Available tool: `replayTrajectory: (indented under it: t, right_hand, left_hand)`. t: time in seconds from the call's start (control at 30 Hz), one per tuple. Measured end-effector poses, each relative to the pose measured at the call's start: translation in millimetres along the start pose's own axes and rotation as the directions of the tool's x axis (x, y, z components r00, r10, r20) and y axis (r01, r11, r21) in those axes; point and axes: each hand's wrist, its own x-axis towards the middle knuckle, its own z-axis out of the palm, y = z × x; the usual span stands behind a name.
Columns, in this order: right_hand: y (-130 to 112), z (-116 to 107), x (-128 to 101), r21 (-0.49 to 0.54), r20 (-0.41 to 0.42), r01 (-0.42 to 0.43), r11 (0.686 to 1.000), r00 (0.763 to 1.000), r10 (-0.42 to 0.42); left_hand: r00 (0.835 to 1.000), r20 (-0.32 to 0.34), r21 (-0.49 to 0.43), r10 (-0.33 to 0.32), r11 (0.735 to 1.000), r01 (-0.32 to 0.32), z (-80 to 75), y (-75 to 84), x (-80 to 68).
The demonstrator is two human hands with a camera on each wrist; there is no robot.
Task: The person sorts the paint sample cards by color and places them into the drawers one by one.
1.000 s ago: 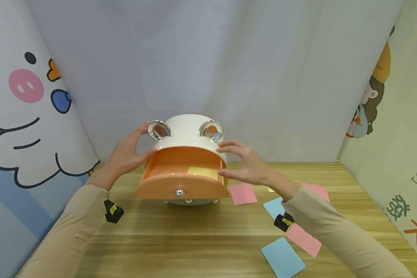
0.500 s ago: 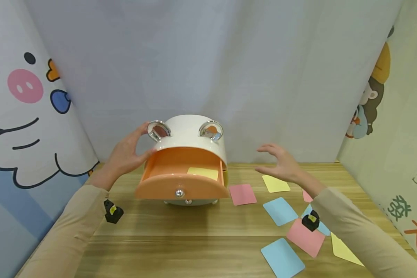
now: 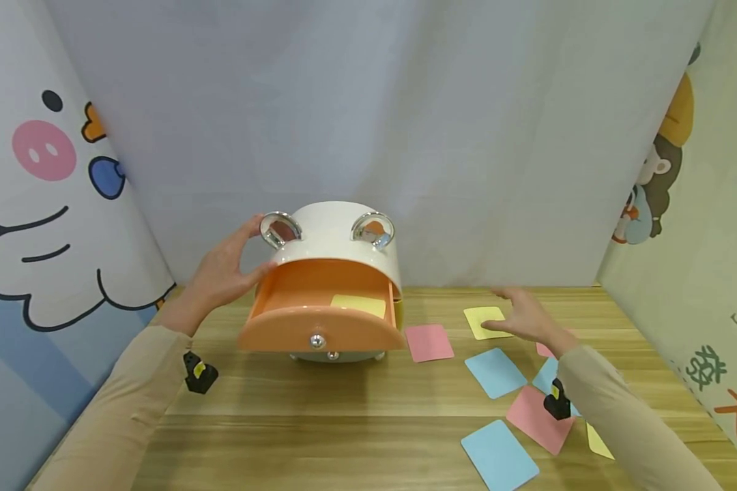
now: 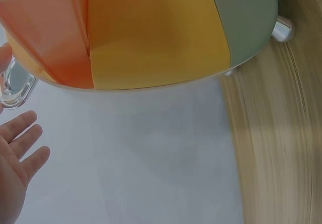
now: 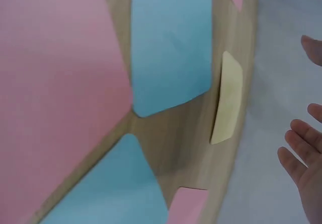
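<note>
Since the earlier frames my right hand has swung away from the open orange drawer and come down over the yellow card on the tabletop, fingers straight and loose, touching or just above it, gripping nothing. My left hand steadies the white box, fingers spread against its side. One yellow card already lies in the drawer. I judge the pick-up is starting: next I need fingertips under an edge.

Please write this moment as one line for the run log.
left hand: holds white box side | right hand: open, over yellow card | orange drawer: open, yellow card inside
</note>
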Motion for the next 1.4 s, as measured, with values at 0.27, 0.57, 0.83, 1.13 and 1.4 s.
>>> replayTrajectory:
  t: [0.27, 0.57, 0.83, 1.13, 1.4]
  right_hand:
    - [24.6, 22.9, -5.9, -0.021, 0.013, -0.083, 0.996, 0.996, 0.083]
    - [34.4, 35.7, -2.8, 0.006, 0.029, -0.145, 0.989, 0.989, 0.145]
    - [34.4, 38.0, 1.7, -0.017, 0.053, -0.163, 0.986, 0.985, 0.164]
    - [35.8, 36.1, 10.6, 0.064, 0.176, -0.187, 0.980, 0.969, 0.173]
    - [38.6, 37.6, 12.9, 0.073, 0.170, -0.171, 0.983, 0.973, 0.157]
  left_hand:
    - [1.000, 0.003, -0.001, -0.001, 1.000, 0.001, -1.0, 0.7, 0.6]
    - [1.000, 0.001, -0.003, -0.006, 1.000, 0.006, -1.5, 0.2, -0.1]
    - [1.000, 0.003, -0.017, -0.011, 1.000, 0.011, -2.1, 0.3, -0.8]
    - [1.000, -0.001, -0.019, -0.007, 1.000, 0.007, -0.5, 0.6, -0.9]
    - [1.000, 0.004, -0.021, -0.010, 1.000, 0.010, -1.8, 1.9, -1.5]
